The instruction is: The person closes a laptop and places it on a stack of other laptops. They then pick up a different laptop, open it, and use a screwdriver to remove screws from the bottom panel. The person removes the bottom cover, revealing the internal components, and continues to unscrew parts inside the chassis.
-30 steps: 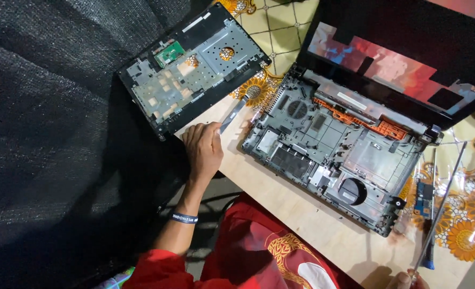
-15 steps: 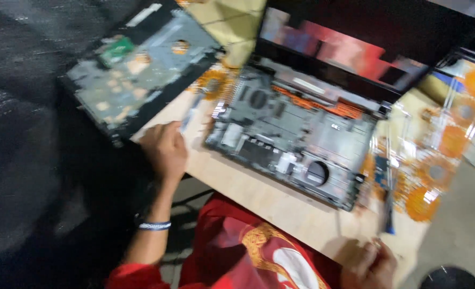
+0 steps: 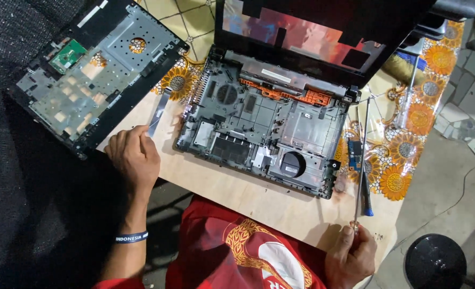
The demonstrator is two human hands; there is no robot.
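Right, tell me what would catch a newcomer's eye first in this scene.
The opened laptop base in the middle of the wooden table, its grey inner frame bare under the tilted screen. To its left lies the removed top cover, underside up, with the left hand at its near edge touching a flat ribbon cable. At the bottom right, the right hand holds a long thin screwdriver beside a sunflower-patterned cloth.

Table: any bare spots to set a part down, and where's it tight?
Bare wood runs along the table front edge, between the laptop base and the red shirt. A smaller patch lies between the left hand and the base. Crowded: right side, with screwdrivers on the flowered cloth; back left, under the removed cover.
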